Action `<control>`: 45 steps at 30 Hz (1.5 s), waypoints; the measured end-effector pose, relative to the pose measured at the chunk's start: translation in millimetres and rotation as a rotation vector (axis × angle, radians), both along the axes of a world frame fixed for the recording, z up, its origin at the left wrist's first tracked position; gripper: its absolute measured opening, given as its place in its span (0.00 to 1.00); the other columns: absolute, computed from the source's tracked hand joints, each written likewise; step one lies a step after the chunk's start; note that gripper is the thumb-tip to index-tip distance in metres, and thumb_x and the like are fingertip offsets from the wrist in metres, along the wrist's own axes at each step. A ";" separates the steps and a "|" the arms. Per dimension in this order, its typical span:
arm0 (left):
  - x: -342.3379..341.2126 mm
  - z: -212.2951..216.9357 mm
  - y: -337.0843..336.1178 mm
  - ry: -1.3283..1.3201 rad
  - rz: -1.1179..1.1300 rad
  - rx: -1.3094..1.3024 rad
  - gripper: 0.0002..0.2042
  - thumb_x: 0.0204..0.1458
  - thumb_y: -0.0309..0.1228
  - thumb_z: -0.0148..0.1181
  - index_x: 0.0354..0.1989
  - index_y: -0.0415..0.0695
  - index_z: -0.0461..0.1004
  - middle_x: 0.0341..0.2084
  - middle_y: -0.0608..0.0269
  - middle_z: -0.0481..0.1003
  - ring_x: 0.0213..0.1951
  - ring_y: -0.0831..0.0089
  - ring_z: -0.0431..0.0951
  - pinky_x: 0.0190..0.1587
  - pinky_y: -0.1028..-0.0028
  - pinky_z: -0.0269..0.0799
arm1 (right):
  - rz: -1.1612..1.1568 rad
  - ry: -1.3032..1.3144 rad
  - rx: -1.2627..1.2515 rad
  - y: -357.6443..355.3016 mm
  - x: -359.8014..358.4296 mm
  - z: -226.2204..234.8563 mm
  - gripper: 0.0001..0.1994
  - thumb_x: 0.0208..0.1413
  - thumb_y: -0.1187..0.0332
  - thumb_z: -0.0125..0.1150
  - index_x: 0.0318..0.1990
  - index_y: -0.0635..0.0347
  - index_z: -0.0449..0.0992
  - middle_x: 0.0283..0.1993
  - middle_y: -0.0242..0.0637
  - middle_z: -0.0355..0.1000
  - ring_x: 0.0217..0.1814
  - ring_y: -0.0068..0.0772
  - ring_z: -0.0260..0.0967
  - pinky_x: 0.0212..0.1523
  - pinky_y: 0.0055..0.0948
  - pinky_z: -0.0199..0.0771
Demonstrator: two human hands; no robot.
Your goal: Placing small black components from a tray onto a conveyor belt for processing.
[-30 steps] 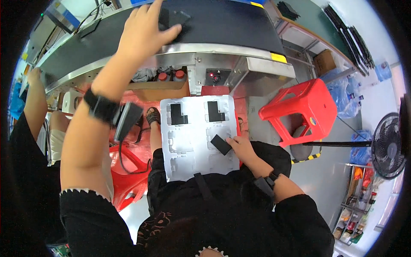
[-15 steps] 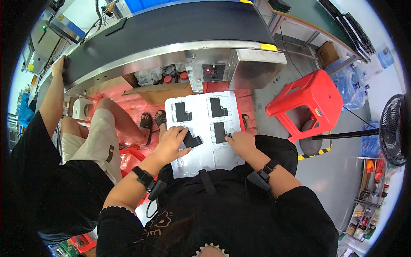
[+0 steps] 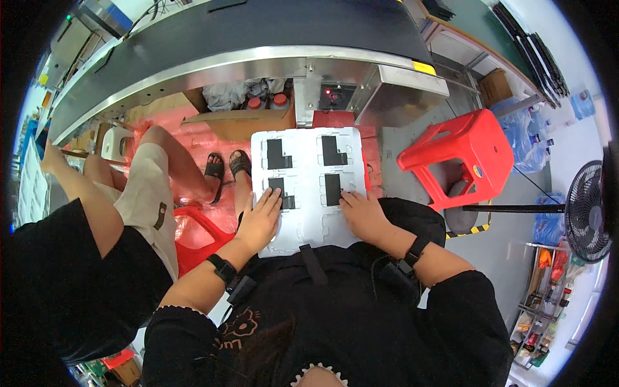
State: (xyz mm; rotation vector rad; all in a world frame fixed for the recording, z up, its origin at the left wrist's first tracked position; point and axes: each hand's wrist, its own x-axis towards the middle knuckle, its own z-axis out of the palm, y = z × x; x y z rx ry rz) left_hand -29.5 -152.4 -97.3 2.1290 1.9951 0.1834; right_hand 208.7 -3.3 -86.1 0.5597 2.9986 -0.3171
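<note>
A white moulded plastic tray (image 3: 303,226) rests on my lap, with several thin black L-shaped pieces lying flat in its recesses. My left hand (image 3: 262,219) lies over the tray's left edge, fingers stretched out, the tips touching the near-left black piece (image 3: 287,201) and covering part of it. Fingers of my right hand (image 3: 362,213) are extended on the right side, against the near-right black piece (image 3: 332,188), whose lower right part they hide. Farther up sit the far-left piece (image 3: 276,153) and the far-right piece (image 3: 331,149), both untouched.
Ahead runs a dark conveyor belt (image 3: 271,29) with a metal frame; a cardboard box (image 3: 245,124) sits beneath it. A red stool (image 3: 461,155) and a black fan (image 3: 585,209) stand right. Close on my left sits a co-worker, whose hand (image 3: 53,158) is by the belt's left end.
The near-left black piece was tilted under my left hand; now it lies straight in the tray. My right fingers have flattened beside their piece. The co-worker's hand has left the belt's edge.
</note>
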 end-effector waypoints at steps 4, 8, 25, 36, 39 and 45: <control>-7.1 5.0 3.2 0.024 -0.055 0.004 0.18 0.44 0.30 0.51 0.46 0.40 0.66 0.54 0.54 0.59 0.58 0.63 0.56 0.57 0.54 0.48 | 0.053 -0.432 0.020 16.5 -25.5 29.9 0.15 0.45 0.65 0.51 0.41 0.62 0.72 0.48 0.43 0.66 0.52 0.40 0.61 0.47 0.43 0.60; -7.8 4.3 8.0 -0.100 0.081 -0.013 0.17 0.45 0.29 0.51 0.46 0.41 0.67 0.52 0.53 0.60 0.57 0.60 0.55 0.57 0.54 0.47 | 0.165 -0.666 -0.564 56.6 -63.7 81.5 0.17 0.47 0.59 0.53 0.41 0.59 0.72 0.40 0.44 0.71 0.44 0.41 0.67 0.44 0.39 0.65; -105.6 192.6 156.3 -0.620 0.276 0.756 0.08 0.48 0.27 0.52 0.37 0.40 0.72 0.30 0.58 0.72 0.33 0.70 0.73 0.36 0.76 0.67 | -0.203 0.026 0.355 319.1 -249.0 181.3 0.19 0.45 0.72 0.53 0.49 0.58 0.68 0.43 0.47 0.69 0.48 0.45 0.65 0.48 0.37 0.64; -280.1 175.7 261.4 0.479 0.828 0.410 0.26 0.47 0.56 0.46 0.55 0.65 0.60 0.48 0.51 0.65 0.52 0.55 0.65 0.49 0.54 0.62 | -0.326 0.400 0.187 285.4 -162.1 230.1 0.14 0.41 0.61 0.61 0.22 0.65 0.69 0.18 0.40 0.65 0.21 0.35 0.62 0.24 0.32 0.61; -315.3 148.4 286.4 0.457 0.902 0.167 0.31 0.46 0.62 0.41 0.59 0.67 0.53 0.53 0.48 0.61 0.55 0.53 0.60 0.54 0.52 0.55 | -0.466 0.479 -0.248 211.3 -123.0 225.7 0.16 0.45 0.59 0.59 0.20 0.65 0.67 0.16 0.36 0.59 0.20 0.26 0.57 0.22 0.28 0.58; -376.7 136.5 298.9 0.212 0.609 0.075 0.26 0.45 0.52 0.51 0.48 0.48 0.69 0.40 0.50 0.72 0.45 0.56 0.72 0.48 0.66 0.63 | -0.452 0.009 -0.751 85.6 -31.0 144.4 0.16 0.49 0.59 0.55 0.24 0.65 0.69 0.17 0.39 0.62 0.21 0.26 0.59 0.23 0.30 0.60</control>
